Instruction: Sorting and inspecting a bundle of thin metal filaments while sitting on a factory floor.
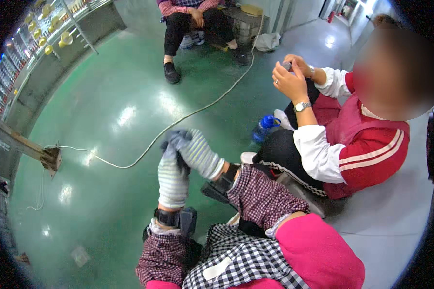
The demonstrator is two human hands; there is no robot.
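Note:
My left hand [173, 179] and my right hand [202, 153] meet in front of me above the green floor. Both wear knitted gloves striped in white and grey-blue, with darker fingertips. The fingers are closed and pressed against one another, the right hand leaning over the left. Anything between them is hidden. Dark straps with boxy devices circle both wrists, below checked sleeves. Across my lap lies a black-and-white checked apron [248, 260].
A pale cable [205, 107] snakes over the floor past my hands. At right sits a co-worker [371, 149] holding a small dark thing; beside them stands a blue bottle [264, 128]. Another person [197, 19] sits ahead. A metal post foot [51, 158] is at left.

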